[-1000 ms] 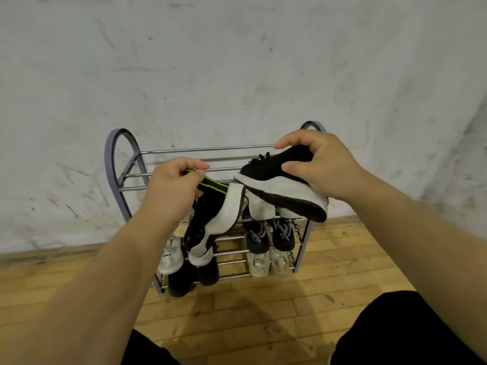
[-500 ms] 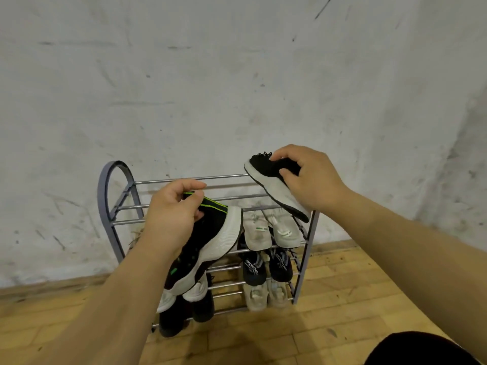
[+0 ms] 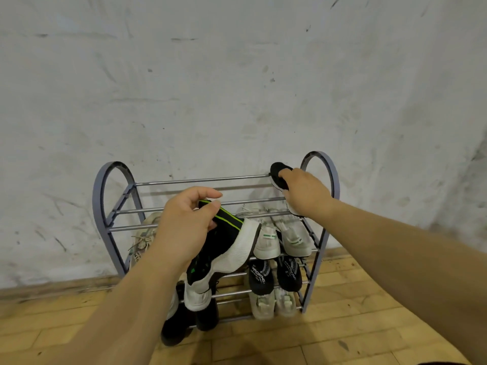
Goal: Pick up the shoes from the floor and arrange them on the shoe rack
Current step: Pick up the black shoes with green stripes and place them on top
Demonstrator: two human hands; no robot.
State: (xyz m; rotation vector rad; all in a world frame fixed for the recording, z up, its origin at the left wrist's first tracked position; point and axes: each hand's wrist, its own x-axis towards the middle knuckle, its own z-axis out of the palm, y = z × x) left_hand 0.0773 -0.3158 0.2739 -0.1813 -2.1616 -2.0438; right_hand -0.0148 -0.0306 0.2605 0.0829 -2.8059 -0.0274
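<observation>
A grey metal shoe rack (image 3: 101, 206) with chrome bars stands against the wall. My right hand (image 3: 305, 192) grips a black shoe with a white sole (image 3: 278, 172) on the right end of the top tier, its toe at the back bar. My left hand (image 3: 184, 225) holds the matching black shoe with green stripes (image 3: 224, 246) by its collar, hanging toe-down in front of the rack's middle. Its white sole faces right.
Lower tiers hold white sneakers (image 3: 292, 238), black sneakers (image 3: 263, 277), pale shoes (image 3: 263, 304) at the bottom right, a beige sneaker (image 3: 141, 243) at left and black shoes (image 3: 181, 325) at the bottom left. A scuffed white wall (image 3: 237, 88) is behind; the wooden floor (image 3: 263, 343) lies in front.
My right hand has carried its black shoe back and right onto the rack's top tier. My left hand stays in front with the other shoe. The view has tilted up.
</observation>
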